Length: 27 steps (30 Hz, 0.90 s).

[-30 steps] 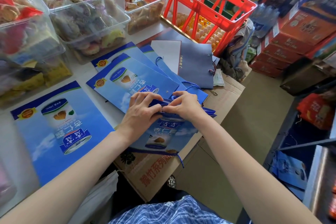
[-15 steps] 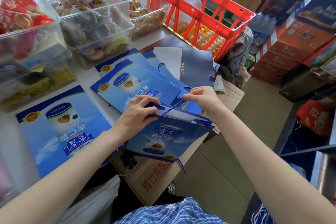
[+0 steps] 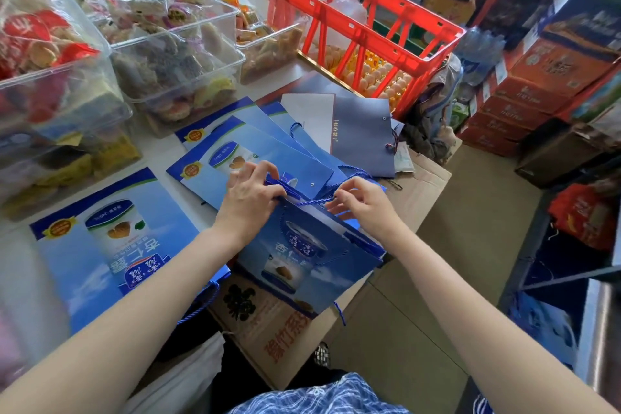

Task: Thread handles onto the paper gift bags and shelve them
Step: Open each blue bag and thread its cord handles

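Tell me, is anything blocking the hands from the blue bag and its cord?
Nothing visible does. The left hand already grips the blue bag at its top edge, and the right hand pinches the blue cord.

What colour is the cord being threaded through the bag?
Blue, a twisted cord, seen in the head view.

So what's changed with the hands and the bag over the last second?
The right hand drew away from the left hand, pulling the blue cord to the right, taut across the mouth of the bag. The left hand keeps gripping the bag's top edge. The flat bags on the table and the red crate stayed put.
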Available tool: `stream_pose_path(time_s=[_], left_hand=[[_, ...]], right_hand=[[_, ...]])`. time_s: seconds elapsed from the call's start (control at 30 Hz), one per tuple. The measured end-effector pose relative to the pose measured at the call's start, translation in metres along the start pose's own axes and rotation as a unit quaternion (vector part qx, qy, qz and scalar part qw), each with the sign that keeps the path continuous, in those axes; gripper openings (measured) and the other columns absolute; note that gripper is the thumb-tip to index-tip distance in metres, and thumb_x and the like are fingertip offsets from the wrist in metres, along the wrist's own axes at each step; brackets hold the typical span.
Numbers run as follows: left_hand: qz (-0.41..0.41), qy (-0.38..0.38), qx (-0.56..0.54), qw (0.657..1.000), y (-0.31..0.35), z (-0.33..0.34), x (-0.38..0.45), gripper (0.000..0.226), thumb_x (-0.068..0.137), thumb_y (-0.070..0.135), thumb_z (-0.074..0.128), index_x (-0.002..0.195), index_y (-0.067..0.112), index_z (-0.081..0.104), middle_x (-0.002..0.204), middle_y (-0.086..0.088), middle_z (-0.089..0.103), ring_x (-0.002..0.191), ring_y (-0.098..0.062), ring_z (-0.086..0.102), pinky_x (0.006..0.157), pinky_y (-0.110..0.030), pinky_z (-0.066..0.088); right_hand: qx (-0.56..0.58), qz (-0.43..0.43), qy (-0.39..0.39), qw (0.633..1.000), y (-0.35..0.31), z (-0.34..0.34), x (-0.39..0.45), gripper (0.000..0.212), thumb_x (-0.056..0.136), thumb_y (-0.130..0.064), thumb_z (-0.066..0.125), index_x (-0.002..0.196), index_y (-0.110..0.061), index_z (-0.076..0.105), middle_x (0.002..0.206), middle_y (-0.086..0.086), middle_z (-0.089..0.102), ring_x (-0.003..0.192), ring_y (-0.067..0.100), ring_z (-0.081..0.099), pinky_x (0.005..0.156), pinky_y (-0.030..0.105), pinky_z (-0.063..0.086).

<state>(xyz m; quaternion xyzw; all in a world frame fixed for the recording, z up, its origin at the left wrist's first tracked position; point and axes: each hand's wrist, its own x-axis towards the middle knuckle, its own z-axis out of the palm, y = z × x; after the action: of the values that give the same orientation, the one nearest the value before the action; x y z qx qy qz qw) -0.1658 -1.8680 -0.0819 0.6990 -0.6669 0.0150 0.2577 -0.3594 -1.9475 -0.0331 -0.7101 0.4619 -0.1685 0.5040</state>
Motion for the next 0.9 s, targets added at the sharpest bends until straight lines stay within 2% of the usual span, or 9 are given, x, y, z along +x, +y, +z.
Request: stream_pose_path(time_s=[0.1,0.27,0.4,0.5,0.6,0.7,0.8,0.9], left_hand=[[-0.054,-0.012,-0.046,0.997,0.006,0.005,-0.005,0.008,0.075,0.002,0.074,0.080,0.007,0.070,0.105,-0.014,0.054,0.091,-0.033,0.054,0.069,-0.047,0.051],[-0.097,-0.016,-0.117,0.988,0.010,0.009,-0.019,0.022,0.077,0.008,0.072,0.097,0.009,0.063,0.123,-0.011,0.042,0.099,-0.026,0.053,0.086,-0.039,0.046],[-0.157,-0.016,-0.189,0.969,0.021,0.011,-0.032,0.029,0.075,0.011,0.075,0.099,0.008,0.058,0.131,-0.007,0.034,0.095,-0.019,0.054,0.089,-0.032,0.046],[-0.184,-0.009,-0.255,0.949,0.022,0.008,-0.031,0.014,0.083,0.001,0.061,0.093,0.012,0.060,0.128,0.001,0.032,0.105,-0.015,0.052,0.097,-0.028,0.044],[-0.233,-0.031,-0.293,0.927,0.018,0.000,-0.022,0.024,0.088,0.004,0.055,0.073,0.022,0.061,0.125,0.005,0.037,0.104,-0.005,0.047,0.089,-0.019,0.037],[-0.219,-0.064,-0.307,0.924,0.017,-0.003,-0.017,0.020,0.082,0.018,0.069,0.067,0.023,0.057,0.125,0.005,0.036,0.092,-0.011,0.058,0.083,-0.017,0.044],[-0.225,-0.111,-0.319,0.914,0.018,-0.004,-0.009,0.024,0.078,0.006,0.072,0.067,0.017,0.054,0.124,-0.001,0.036,0.081,-0.012,0.059,0.073,-0.005,0.045],[-0.204,-0.177,-0.331,0.904,0.021,-0.010,-0.001,0.028,0.080,-0.009,0.061,0.069,0.015,0.053,0.122,-0.002,0.038,0.079,-0.005,0.055,0.068,-0.003,0.045]], right_hand=[[-0.006,-0.025,0.004,1.000,0.005,0.003,-0.006,0.014,0.095,-0.008,0.050,0.084,-0.014,0.055,0.078,0.003,0.067,0.074,0.017,0.067,0.072,0.029,0.057],[0.013,-0.026,0.007,1.000,0.004,0.008,-0.006,0.015,0.098,-0.011,0.044,0.085,-0.015,0.050,0.080,0.002,0.067,0.074,0.018,0.066,0.071,0.030,0.053],[0.021,-0.013,-0.006,1.000,-0.001,0.017,-0.007,0.022,0.101,-0.012,0.035,0.081,-0.019,0.041,0.085,0.008,0.068,0.066,0.017,0.063,0.061,0.026,0.049],[0.018,-0.032,-0.050,0.998,-0.006,0.018,-0.009,0.022,0.101,-0.011,0.034,0.082,-0.020,0.039,0.087,0.011,0.068,0.067,0.018,0.063,0.060,0.025,0.050],[0.046,-0.038,-0.104,0.993,-0.007,0.017,-0.012,0.018,0.100,-0.011,0.037,0.084,-0.017,0.043,0.092,0.012,0.069,0.079,0.016,0.067,0.066,0.021,0.052],[0.054,-0.046,-0.085,0.994,-0.004,0.013,-0.013,0.017,0.098,-0.010,0.043,0.083,-0.015,0.047,0.087,0.008,0.070,0.085,0.016,0.066,0.073,0.025,0.050],[0.022,-0.069,-0.055,0.996,-0.001,0.007,-0.009,0.020,0.097,-0.008,0.047,0.080,-0.018,0.048,0.079,-0.004,0.068,0.087,0.029,0.064,0.076,0.039,0.047],[-0.056,-0.102,-0.076,0.990,0.003,0.006,-0.010,0.016,0.094,-0.011,0.054,0.081,-0.020,0.052,0.077,-0.010,0.068,0.085,0.027,0.063,0.081,0.041,0.048]])
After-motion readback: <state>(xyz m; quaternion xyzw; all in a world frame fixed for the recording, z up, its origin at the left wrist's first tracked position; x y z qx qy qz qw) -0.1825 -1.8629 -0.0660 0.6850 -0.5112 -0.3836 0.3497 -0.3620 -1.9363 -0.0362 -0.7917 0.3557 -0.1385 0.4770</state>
